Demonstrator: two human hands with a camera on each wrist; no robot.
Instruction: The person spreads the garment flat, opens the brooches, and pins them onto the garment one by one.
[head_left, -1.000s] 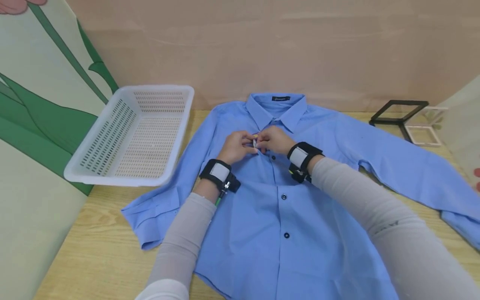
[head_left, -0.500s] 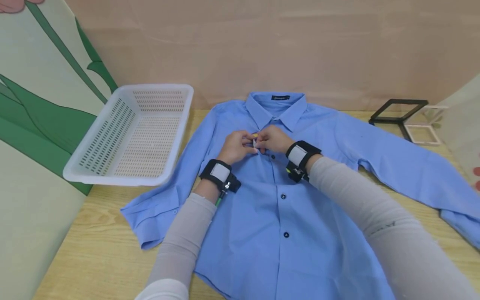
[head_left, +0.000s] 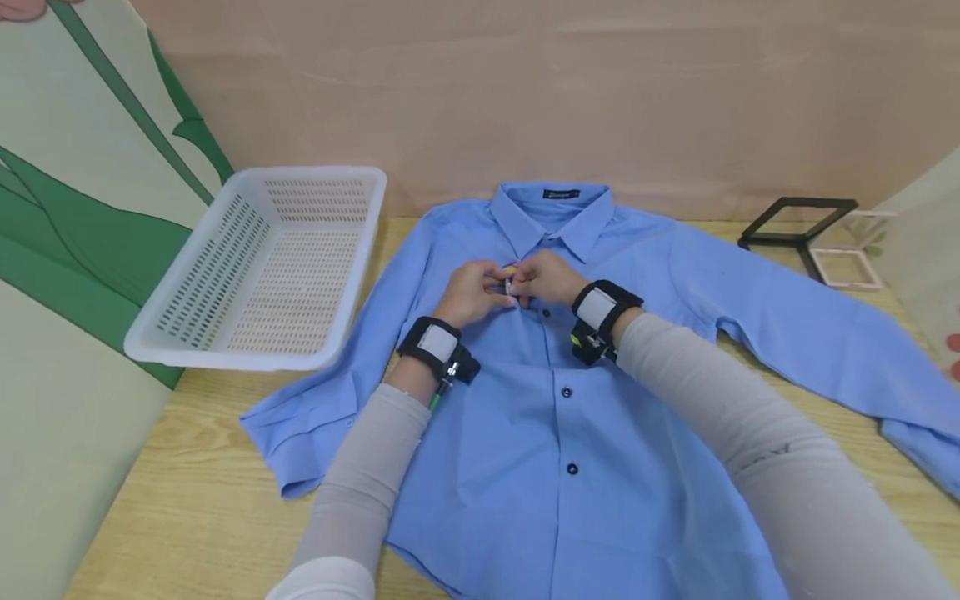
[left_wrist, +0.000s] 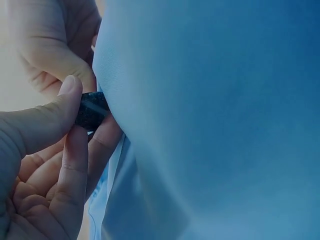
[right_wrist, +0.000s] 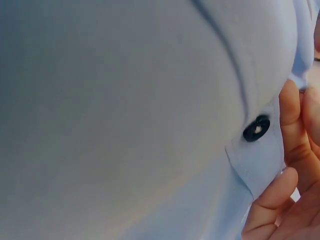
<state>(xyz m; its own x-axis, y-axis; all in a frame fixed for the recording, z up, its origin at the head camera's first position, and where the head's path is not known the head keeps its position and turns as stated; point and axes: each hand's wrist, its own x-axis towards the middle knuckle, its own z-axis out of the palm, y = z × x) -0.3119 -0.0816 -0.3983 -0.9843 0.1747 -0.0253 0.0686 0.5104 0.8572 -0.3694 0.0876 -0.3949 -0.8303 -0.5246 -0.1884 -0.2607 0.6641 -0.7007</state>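
Note:
A light-blue button-up shirt lies front up, collar away from me. At its chest, left of the placket, both hands meet around a small badge-like piece with yellow and purple colouring and a pale part. My left hand pinches it. In the left wrist view its dark side, crossed by a pale line, sits between left thumb and fingers, against a raised shirt fold. My right hand pinches at the same piece; its fingertips partly hide the contact. Fingers in the right wrist view lie beside the placket and a black button.
A white perforated basket stands left, beside one shirt sleeve. At the back right are a black frame and a pale frame. The wooden table meets a beige backdrop.
Both hands stay at the same spot on the shirt's chest with the small piece between them. The head view shifts only slightly.

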